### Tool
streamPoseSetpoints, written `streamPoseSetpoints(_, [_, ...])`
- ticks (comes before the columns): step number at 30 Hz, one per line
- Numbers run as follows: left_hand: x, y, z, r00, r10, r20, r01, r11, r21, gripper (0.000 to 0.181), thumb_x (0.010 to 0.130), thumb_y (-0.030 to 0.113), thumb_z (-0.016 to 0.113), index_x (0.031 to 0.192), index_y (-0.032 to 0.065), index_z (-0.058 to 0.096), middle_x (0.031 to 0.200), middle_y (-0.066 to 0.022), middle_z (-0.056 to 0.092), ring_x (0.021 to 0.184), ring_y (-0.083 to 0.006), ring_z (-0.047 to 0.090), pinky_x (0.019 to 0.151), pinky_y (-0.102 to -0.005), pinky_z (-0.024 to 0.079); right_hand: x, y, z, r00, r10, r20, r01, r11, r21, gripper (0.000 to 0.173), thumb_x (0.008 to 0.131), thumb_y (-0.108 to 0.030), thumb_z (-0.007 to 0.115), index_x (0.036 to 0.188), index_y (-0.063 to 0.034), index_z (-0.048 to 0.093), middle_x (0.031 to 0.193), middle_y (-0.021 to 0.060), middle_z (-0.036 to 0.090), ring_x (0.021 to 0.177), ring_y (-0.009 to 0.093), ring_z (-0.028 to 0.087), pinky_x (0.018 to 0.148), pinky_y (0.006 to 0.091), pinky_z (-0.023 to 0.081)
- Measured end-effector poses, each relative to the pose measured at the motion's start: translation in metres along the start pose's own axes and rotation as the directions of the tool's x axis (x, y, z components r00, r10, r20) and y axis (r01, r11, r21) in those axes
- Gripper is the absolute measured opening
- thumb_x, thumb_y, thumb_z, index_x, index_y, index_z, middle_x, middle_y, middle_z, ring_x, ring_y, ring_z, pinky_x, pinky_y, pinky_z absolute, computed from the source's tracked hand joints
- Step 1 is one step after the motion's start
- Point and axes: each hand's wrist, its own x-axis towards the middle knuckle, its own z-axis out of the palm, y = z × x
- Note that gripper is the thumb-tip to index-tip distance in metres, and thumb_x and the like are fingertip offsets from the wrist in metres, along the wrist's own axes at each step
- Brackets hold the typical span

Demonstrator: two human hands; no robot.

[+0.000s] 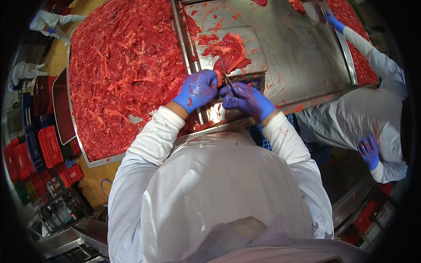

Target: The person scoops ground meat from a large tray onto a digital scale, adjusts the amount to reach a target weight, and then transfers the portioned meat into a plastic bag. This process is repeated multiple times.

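Note:
My left hand (198, 89), in a blue glove with blood on it, grips the near end of a piece of raw red meat (235, 49). The piece spreads over a raised metal plate (256, 62) on the steel table. In my gloved right hand (250, 98) is a slim metal cutting tool (225, 73), which looks like scissors. Its tip points away from me and touches the meat. My fingers hide most of its handles. Both hands are close together above the table's near edge.
To the left, a large metal-rimmed bin (69, 72) holds a heap of meat trimmings (128, 65). A co-worker's gloved hand (334, 21) reaches over the steel table (306, 56) at the upper right, beside another meat bin (361, 65). Red crates (50, 146) stand at far left.

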Motion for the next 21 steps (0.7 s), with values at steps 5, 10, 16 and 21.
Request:
streamPoseSetpoints(5, [-0.007, -0.015, -0.019, 0.999, 0.029, -0.038, -0.030, 0.999, -0.026, 0.010, 0.077, 0.005, 0.065, 0.085, 0.0030, 0.060, 0.080, -0.0176, 0.064, 0.073, -0.0367, 0.063, 0.068, -0.0429, 0.051, 0.007, 0.003, -0.008, 0.997, 0.053, -0.051, -0.055, 0.998, -0.028, 0.025, 0.101, -0.019, 0.068, 0.120, -0.0033, 0.065, 0.109, 0.0082, 0.072, 0.093, 0.018, 0.071, 0.091, 0.0384, 0.061])
streamPoseSetpoints(10, [-0.025, -0.028, -0.016, 0.999, 0.020, -0.049, -0.024, 0.995, -0.094, 0.008, 0.079, 0.003, 0.064, 0.085, 0.0030, 0.059, 0.078, -0.0164, 0.062, 0.071, -0.0337, 0.063, 0.067, -0.0415, 0.051, -0.003, 0.005, 0.008, 0.996, -0.089, 0.013, 0.090, 0.987, -0.131, 0.026, 0.100, -0.021, 0.071, 0.117, -0.0023, 0.068, 0.090, 0.0034, 0.067, 0.085, 0.015, 0.069, 0.083, 0.0333, 0.059])
streamPoseSetpoints(16, [-0.044, -0.039, -0.039, 0.972, -0.042, 0.230, 0.073, 0.990, -0.125, 0.014, 0.079, 0.009, 0.071, 0.088, 0.0047, 0.061, 0.081, -0.0139, 0.064, 0.074, -0.0342, 0.061, 0.071, -0.0402, 0.051, 0.021, 0.012, 0.006, 1.000, 0.018, 0.013, -0.015, 0.980, -0.198, 0.016, 0.101, -0.011, 0.067, 0.113, -0.0013, 0.069, 0.100, 0.0075, 0.071, 0.090, 0.018, 0.071, 0.087, 0.0357, 0.060])
streamPoseSetpoints(21, [-0.082, -0.113, -0.112, 0.988, -0.060, -0.140, 0.132, 0.796, 0.591, 0.034, 0.081, 0.022, 0.080, 0.114, 0.0131, 0.075, 0.108, -0.0141, 0.072, 0.105, -0.0337, 0.069, 0.091, -0.0445, 0.055, -0.043, 0.033, -0.005, 0.968, 0.214, 0.135, -0.132, 0.881, -0.455, 0.018, 0.093, -0.009, 0.074, 0.107, 0.0007, 0.071, 0.104, 0.0081, 0.071, 0.096, 0.020, 0.072, 0.089, 0.0352, 0.058])
